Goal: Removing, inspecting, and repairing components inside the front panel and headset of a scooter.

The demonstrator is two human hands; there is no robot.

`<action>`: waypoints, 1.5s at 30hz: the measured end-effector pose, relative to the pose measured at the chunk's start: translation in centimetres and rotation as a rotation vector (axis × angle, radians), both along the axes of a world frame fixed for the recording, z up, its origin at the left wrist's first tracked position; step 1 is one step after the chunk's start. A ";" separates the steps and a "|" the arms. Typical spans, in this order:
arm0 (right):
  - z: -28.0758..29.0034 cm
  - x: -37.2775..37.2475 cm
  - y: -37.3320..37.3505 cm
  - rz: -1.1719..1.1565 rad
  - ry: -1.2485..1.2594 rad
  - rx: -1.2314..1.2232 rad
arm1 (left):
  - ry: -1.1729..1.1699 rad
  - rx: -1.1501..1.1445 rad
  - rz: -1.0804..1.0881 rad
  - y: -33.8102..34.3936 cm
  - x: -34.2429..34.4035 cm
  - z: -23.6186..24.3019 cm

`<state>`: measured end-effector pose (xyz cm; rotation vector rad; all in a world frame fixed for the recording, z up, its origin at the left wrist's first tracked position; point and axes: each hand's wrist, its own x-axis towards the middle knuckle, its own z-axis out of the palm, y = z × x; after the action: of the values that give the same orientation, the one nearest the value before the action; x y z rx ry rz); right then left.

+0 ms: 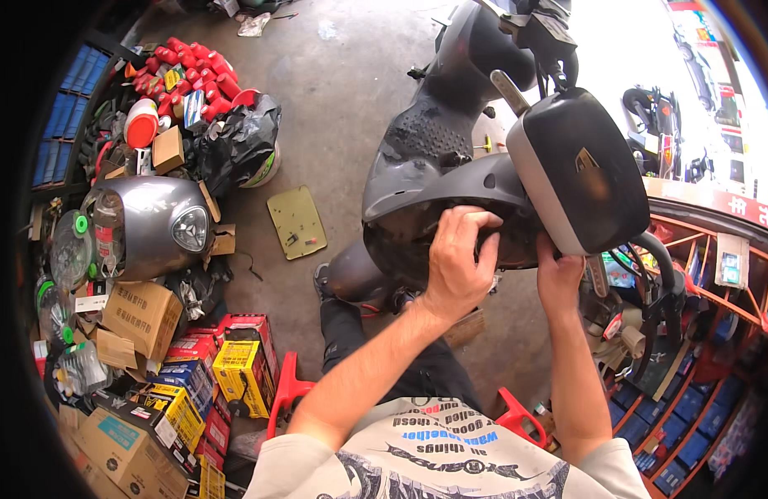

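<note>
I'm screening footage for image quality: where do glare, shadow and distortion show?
Head view: glare washes out the upper right, beyond the scooter; same view, shadow darkens the cavity at the left hand; same view, the shelves at right bend near the rim.

A pale short-sleeved T-shirt (450, 453), printed in black, blue and red, tops dark trousers (343, 328).

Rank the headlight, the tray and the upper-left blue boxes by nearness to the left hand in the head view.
From the left hand:
1. Tray: to its left.
2. Headlight: farther left.
3. Blue boxes: far upper left.
</note>
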<state>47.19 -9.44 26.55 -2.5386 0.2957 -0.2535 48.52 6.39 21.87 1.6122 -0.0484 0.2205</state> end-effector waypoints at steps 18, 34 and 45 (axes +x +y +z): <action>1.6 1.2 1.1 -0.004 0.210 0.147 | 0.843 -1.069 -0.081 -3.3 3.8 -0.1; 0.3 -0.9 -2.6 0.109 0.111 -0.168 | 0.040 0.221 -0.027 0.7 0.1 1.9; -1.4 -1.0 -6.1 0.106 -0.399 0.094 | -0.384 0.624 -0.393 -0.6 5.5 2.0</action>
<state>46.19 -15.52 25.18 -2.3359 0.0171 -0.6742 53.97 5.83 23.84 2.1118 -0.7877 0.2170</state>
